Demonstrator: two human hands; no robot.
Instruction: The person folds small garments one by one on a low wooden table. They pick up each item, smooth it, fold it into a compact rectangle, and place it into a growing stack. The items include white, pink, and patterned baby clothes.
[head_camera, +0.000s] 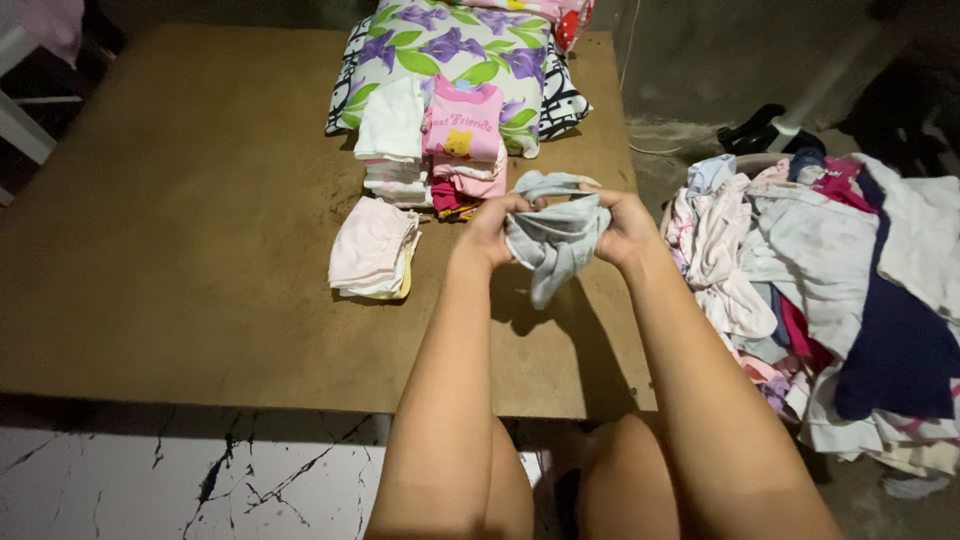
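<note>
Both hands meet at the centre of the frame: the left hand (492, 228) and the right hand (625, 225) are each closed on a small grey garment (555, 235), bunched between them and held above the brown board surface (180, 250). Fingers pinch the cloth at its two upper edges, so the rest hangs loose beneath and throws a shadow on the board; gripped this way it can be pulled taut or turned.

Just above the hands, toward the top centre, stands a neat stack of folded clothes (440, 165) with a pink printed top (462, 122) uppermost beside a white piece. It leans against a floral pillow (450, 45) at the far edge. A smaller folded pale pink pile (372, 250) lies apart to the left of the hands.

At the right of the frame a heap of unfolded laundry (820, 270), in white, pink and navy, sits well within reach of the right hand. A rim shows at its upper edge, perhaps a basket, though I cannot tell for sure.
</note>
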